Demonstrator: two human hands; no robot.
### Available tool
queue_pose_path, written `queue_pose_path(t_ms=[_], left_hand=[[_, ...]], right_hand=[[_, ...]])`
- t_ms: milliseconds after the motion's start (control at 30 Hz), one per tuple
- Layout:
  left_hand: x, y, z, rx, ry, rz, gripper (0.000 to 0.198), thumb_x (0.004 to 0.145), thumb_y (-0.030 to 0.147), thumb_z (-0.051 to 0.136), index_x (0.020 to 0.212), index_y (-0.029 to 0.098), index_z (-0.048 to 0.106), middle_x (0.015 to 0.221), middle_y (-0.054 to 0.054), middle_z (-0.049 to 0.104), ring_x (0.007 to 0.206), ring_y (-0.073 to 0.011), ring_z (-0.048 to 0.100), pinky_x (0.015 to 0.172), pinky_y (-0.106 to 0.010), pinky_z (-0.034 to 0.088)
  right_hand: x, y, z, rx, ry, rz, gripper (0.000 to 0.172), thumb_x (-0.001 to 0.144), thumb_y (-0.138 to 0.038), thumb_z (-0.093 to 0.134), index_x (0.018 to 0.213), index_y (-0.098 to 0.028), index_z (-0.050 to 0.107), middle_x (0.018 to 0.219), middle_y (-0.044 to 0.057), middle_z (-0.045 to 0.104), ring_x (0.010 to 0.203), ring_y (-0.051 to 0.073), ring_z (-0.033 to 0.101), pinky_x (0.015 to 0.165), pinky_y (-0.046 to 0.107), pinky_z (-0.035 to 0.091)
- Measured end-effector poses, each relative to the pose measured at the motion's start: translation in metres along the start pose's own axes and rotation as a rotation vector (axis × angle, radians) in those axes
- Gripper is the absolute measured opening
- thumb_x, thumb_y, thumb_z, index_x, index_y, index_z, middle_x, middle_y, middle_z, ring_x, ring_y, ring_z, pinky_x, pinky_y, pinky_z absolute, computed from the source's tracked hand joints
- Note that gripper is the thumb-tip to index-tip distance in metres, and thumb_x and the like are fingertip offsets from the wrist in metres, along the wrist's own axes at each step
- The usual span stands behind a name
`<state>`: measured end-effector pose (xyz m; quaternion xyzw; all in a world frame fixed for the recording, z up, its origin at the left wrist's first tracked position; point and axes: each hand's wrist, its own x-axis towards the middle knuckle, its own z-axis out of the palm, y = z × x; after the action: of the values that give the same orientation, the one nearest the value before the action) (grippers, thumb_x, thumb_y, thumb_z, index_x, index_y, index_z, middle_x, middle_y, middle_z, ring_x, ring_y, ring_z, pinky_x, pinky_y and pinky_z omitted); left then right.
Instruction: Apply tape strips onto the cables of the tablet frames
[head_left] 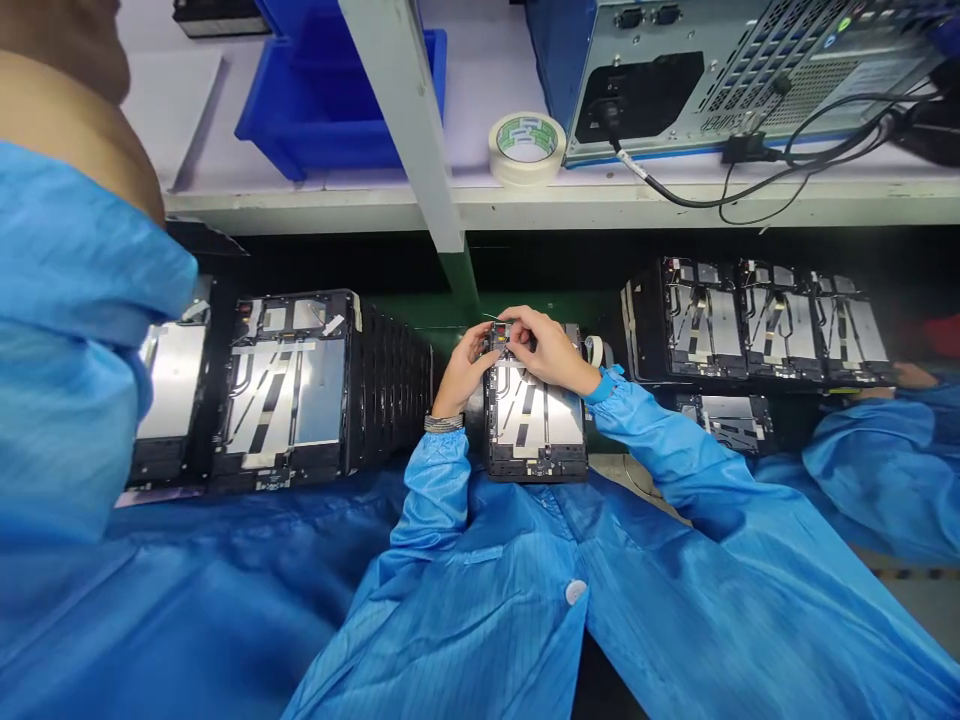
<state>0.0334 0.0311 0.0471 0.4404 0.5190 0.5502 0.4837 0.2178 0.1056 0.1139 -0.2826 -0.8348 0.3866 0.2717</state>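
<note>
An opened tablet body (534, 420) with a silver inner plate lies in front of me, its back facing up. My left hand (465, 365) grips the top left corner of the tablet body. My right hand (546, 348) is pinched over a small part at the top edge, fingers pressed together; what they hold is too small to name. Both arms wear blue sleeves, and a grey band sits on my left wrist.
A stack of tablet bodies (289, 385) stands at the left, another row (757, 320) at the right. A person in blue (67, 330) is close on my left; another person's sleeve (885, 450) lies right. The shelf above holds a tape roll (527, 146), blue bins (337, 100) and a computer case (742, 70).
</note>
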Motion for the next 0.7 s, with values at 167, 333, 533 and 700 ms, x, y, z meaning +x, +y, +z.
queue_pose_path(t_ms=[167,333,533,700], left_hand=[[0.0,-0.003,0.001,-0.002,0.028,0.001,0.051,0.085,0.032,0.076,0.134,0.026,0.062,0.139,-0.008,0.068,0.135,-0.0276,0.062,0.121,-0.047,0.046],[0.002,-0.005,0.006,0.01,0.069,-0.015,0.047,0.084,0.026,0.073,0.13,0.025,0.062,0.133,-0.007,0.07,0.129,-0.0259,0.065,0.116,-0.044,0.049],[0.004,-0.004,0.009,-0.016,0.103,-0.038,0.044,0.082,0.022,0.072,0.125,0.024,0.062,0.126,-0.007,0.07,0.122,-0.0243,0.066,0.112,-0.043,0.051],[0.005,-0.004,0.011,-0.007,0.118,-0.049,0.044,0.081,0.023,0.074,0.123,0.024,0.062,0.124,-0.006,0.071,0.121,-0.0238,0.067,0.112,-0.042,0.05]], right_hand=[[0.011,0.002,-0.004,-0.037,-0.116,0.01,0.051,0.093,-0.014,0.054,0.142,-0.024,0.052,0.091,0.002,0.062,0.086,0.023,0.054,0.09,0.04,0.039],[0.017,0.0,-0.007,-0.046,-0.123,-0.017,0.059,0.09,-0.014,0.055,0.147,-0.025,0.05,0.103,0.006,0.061,0.089,0.024,0.052,0.09,0.041,0.041],[0.019,0.005,-0.006,0.003,-0.169,-0.046,0.055,0.092,-0.011,0.05,0.145,-0.025,0.051,0.093,0.003,0.06,0.088,0.023,0.051,0.089,0.04,0.04],[0.015,0.013,-0.004,0.02,-0.168,0.009,0.058,0.089,-0.011,0.053,0.146,-0.022,0.05,0.09,0.002,0.061,0.086,0.023,0.052,0.088,0.038,0.04]])
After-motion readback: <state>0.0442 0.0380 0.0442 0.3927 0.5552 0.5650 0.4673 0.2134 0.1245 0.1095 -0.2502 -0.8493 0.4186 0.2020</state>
